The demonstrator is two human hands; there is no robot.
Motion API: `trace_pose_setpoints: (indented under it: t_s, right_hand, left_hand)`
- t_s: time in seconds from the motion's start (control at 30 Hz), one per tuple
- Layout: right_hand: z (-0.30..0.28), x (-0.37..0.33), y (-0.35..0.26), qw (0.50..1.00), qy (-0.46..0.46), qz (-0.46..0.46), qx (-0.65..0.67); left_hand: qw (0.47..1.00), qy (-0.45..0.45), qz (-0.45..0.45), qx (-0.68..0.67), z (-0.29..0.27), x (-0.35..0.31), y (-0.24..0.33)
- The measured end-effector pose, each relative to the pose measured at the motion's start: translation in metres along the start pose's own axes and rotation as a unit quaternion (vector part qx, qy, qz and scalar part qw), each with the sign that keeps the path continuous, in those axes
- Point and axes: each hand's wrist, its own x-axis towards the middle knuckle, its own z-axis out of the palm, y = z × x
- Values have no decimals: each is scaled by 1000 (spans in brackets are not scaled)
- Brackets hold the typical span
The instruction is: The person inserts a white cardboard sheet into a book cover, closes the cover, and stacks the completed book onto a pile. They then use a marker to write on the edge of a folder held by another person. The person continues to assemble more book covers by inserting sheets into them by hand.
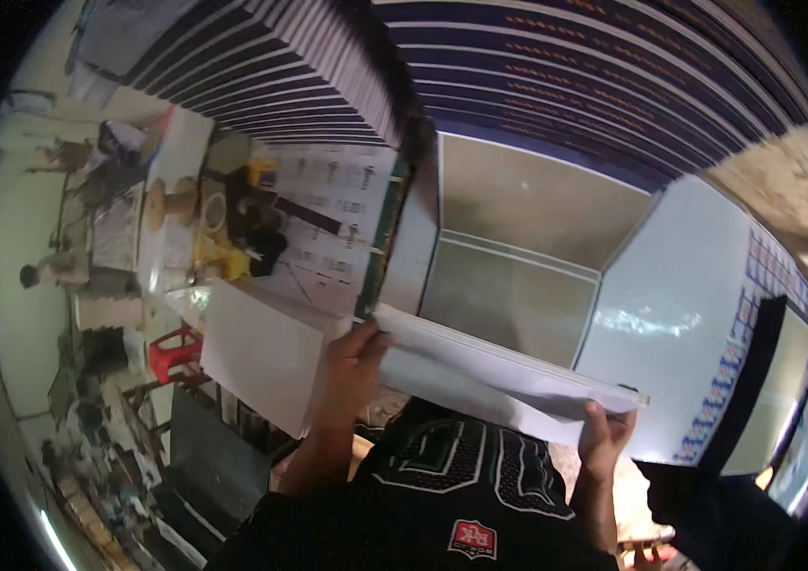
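Both hands hold a white sheaf of paper (499, 366) level in front of my body, its long edge toward me. The fingers of my left hand (354, 364) are closed on its left end. At the right end, the fingers of my right hand (607, 433) grip it, with the thumb on the upper side. Just beyond the sheaf lies a grey-brown panel with white edges (528, 266). Close to my left hand stands a thick block of white paper (266, 352).
Tall stacks of dark blue covers (556, 76) and a fanned row of dark-and-white booklets (271, 86) rise at the far side. A pale glossy surface (670, 314) lies to the right. Yellow tools (223, 257) and a red plastic chair (176, 352) are at left.
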Motion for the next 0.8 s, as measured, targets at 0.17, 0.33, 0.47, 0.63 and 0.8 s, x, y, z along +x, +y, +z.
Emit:
trace_pose_setpoints:
  t_s: [0.17, 0.33, 0.47, 0.63, 0.8]
  right_hand:
    - [19, 25, -2, 999, 32, -9, -27]
    - [12, 49, 43, 981, 51, 50, -183]
    - [16, 54, 42, 974, 54, 124, -181]
    - [14, 68, 50, 984, 38, 145, -97]
    - [18, 81, 33, 970, 26, 181, -161]
  left_hand:
    - [999, 17, 45, 21, 20, 12, -5]
    - [997, 22, -78, -10, 43, 32, -40]
    - [991, -14, -111, 70, 52, 49, -48]
    - [987, -33, -148, 57, 51, 61, -51]
    - [992, 4, -101, 73, 53, 71, -76]
